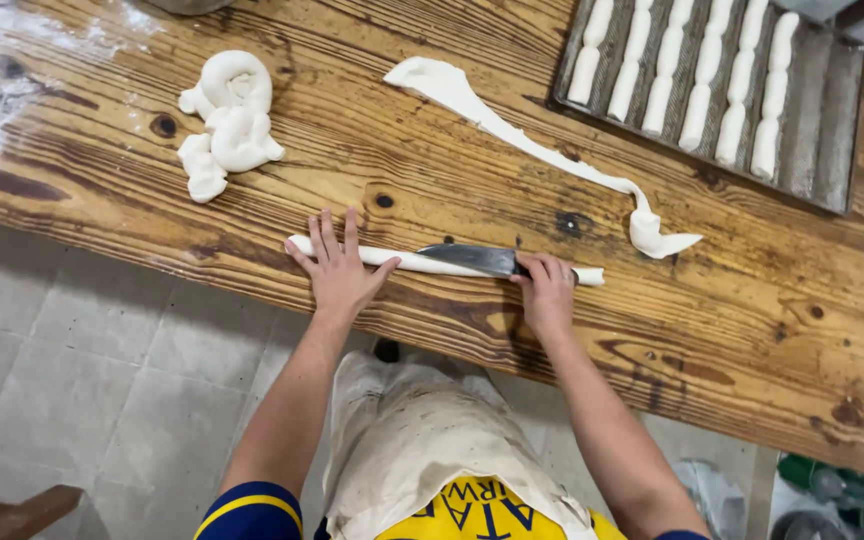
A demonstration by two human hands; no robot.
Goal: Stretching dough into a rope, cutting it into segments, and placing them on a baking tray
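Dough roll (422, 263) across desk (372, 170), under flat, spread left hand (337, 268); right hand (546, 290) fingers clenched on knife (477, 258) lying along roll.

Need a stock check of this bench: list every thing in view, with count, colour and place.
wooden table: one, brown, fills the upper frame
dough roll: one, white, near edge, under both hands
knife: one, dark blade, lying along the roll
dough strip: one, white, long, table middle
coiled dough pieces: a small cluster, white, upper left
baking tray: one, grey metal, upper right
shaped dough sticks: six, white, in the tray's grooves
apron: one, off-white, bottom centre
left hand: flat on the roll
right hand: fingers on the knife handle
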